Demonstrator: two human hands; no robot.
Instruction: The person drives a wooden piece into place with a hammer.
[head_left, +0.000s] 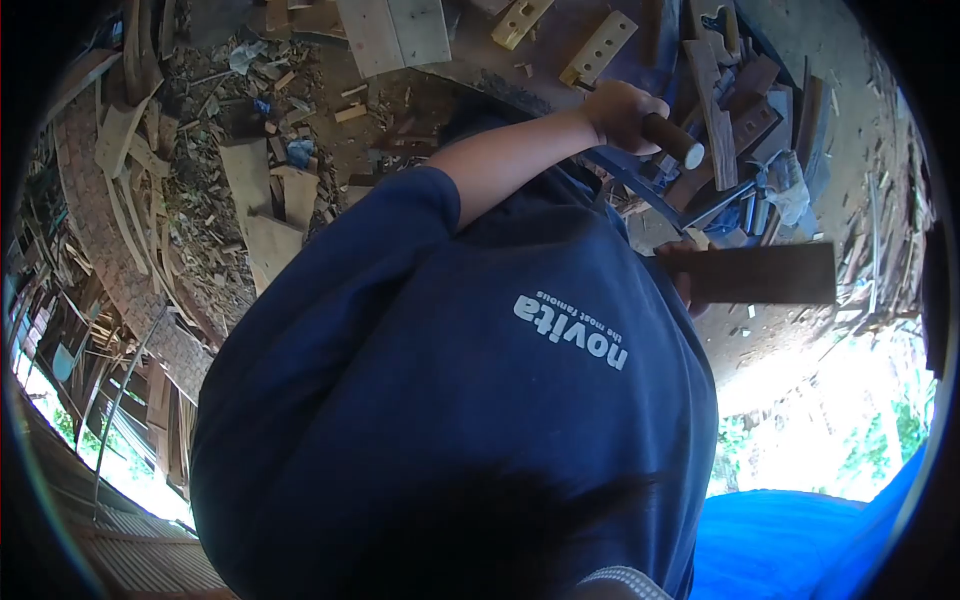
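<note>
My left hand (622, 112) reaches out past my dark blue shirt and is closed around a round brown wooden tool handle (672, 140) with a pale end; the tool's working end is hidden. My right hand (686, 283) shows only partly beside my torso and grips one end of a flat dark wooden board (765, 273), which sticks out level to the right. Both hands hover over a cluttered pile of wood pieces (730, 95). My torso hides my right arm.
Pale slotted wooden blocks (598, 47) and light planks (395, 32) lie at the top. Offcuts and shavings (265, 200) cover the dirt ground on the left. A blue tarp (790, 545) is at the bottom right, with corrugated sheeting (140, 545) at the bottom left.
</note>
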